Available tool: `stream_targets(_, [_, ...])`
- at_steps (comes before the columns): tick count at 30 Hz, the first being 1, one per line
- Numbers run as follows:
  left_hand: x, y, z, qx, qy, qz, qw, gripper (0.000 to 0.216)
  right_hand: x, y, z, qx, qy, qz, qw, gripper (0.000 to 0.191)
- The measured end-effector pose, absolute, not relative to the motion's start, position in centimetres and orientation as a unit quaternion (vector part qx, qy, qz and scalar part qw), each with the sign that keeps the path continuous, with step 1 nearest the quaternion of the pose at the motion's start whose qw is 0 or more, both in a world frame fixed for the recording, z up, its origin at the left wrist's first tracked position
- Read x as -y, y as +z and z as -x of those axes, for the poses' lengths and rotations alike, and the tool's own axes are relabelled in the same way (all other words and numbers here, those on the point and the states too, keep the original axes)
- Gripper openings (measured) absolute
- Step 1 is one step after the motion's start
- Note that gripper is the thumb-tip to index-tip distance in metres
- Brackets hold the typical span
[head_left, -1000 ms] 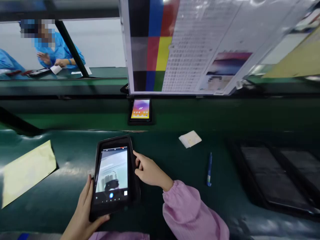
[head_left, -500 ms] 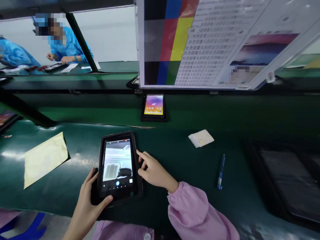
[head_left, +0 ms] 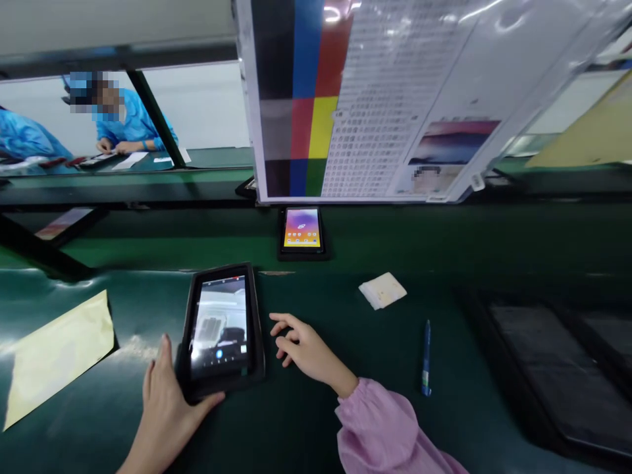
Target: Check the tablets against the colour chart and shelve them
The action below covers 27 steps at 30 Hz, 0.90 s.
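Observation:
A tablet [head_left: 220, 322] in a black tray or case lies in front of me, its lit screen showing a live camera picture. My left hand [head_left: 170, 401] is at its lower left corner, the thumb against the bottom edge. The other fingers are spread beside the left edge, with a small gap visible. To the right of the tablet, my right hand [head_left: 309, 349] hovers over the green table [head_left: 316, 421], index finger extended and the rest loosely bent. Nothing is in it, and it is apart from the tablet.
Another lit tablet [head_left: 302, 230] stands on the back ledge below a printed color chart [head_left: 355, 131]. A yellow sheet [head_left: 64, 355] lies left; a folded white cloth [head_left: 384, 290], blue pen [head_left: 426, 359] and dark tray [head_left: 548, 368] lie right. A co-worker in blue [head_left: 128, 122] sits beyond.
My right hand has drawn back from the tablet's right edge. My left fingers have come off its left side and spread. The tablet has shifted slightly away; the view has tilted up.

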<state>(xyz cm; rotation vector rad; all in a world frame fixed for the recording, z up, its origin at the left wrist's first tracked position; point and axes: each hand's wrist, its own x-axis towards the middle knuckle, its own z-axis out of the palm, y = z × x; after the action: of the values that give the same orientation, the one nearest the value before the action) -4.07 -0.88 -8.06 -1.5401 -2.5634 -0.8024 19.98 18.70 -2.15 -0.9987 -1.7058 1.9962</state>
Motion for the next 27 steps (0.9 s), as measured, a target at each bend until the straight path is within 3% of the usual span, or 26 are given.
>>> stream_targets(5, [-11.2,-7.7,9.9,0.787,-0.316,0.527,0.056,0.125,-19.7,-2.6,-21.3,0.567,0.688,0.388,0.233,0.043])
stream_targets(12, [-23.3,-6.0,13.4,0.747,-0.408,0.518,0.087,0.095,-18.8,-3.8,-21.5,0.589,0.65,0.409,0.253,0.037])
stream_targets(17, [-26.6,-7.5,6.4,0.655,-0.395,0.644,-0.002,0.059,-18.3,-3.4,-21.9,0.675,0.568,0.404,0.241,0.035])
stream_targets(23, [-33.5,-8.5,-2.9,0.626,-0.389,0.665,-0.123,0.065,-19.0,-4.3,-22.2,0.694,0.539,0.412,0.24,0.038])
stream_targets(27, [-36.3,-7.8,-5.0,0.613,-0.44,0.627,-0.195,0.054,-19.8,-5.1,-22.4,0.691,0.527,0.426,0.252,0.037])
